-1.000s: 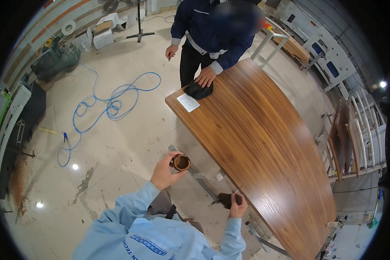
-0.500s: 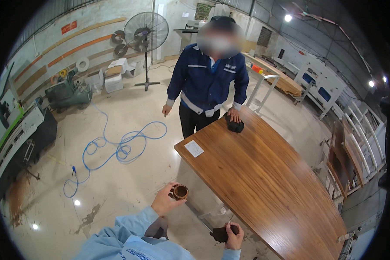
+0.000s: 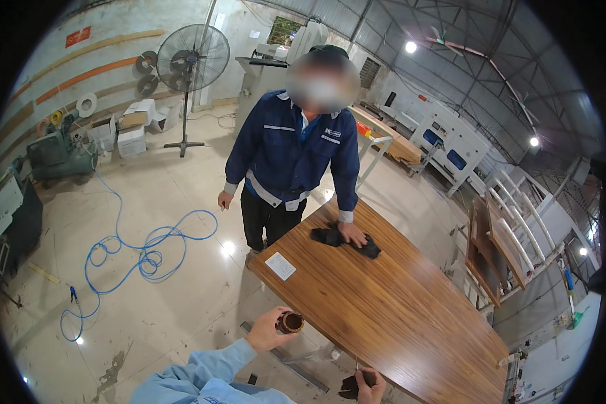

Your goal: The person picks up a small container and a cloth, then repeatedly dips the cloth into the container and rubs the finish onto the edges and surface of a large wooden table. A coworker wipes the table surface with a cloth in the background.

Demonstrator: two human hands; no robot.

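My left hand is wrapped round a small round jar, brown-stained and open at the top, just off the near edge of the wooden tabletop. Low at the same edge, my right hand is closed on a dark cloth. A thin pale stick pokes up from those fingers; its kind is too small to tell. Across the tabletop, a co-worker's hand presses on a crumpled black cloth. A white printed sheet lies near the tabletop's left corner.
The co-worker in a navy jacket stands at the far side. A blue air hose is coiled on the floor at left, with a standing fan behind. Brown panels on a rack stand at right.
The view has shifted, and my left hand with the jar is nearer the tabletop. The co-worker's black cloth has spread out and moved toward me under the co-worker's hand.
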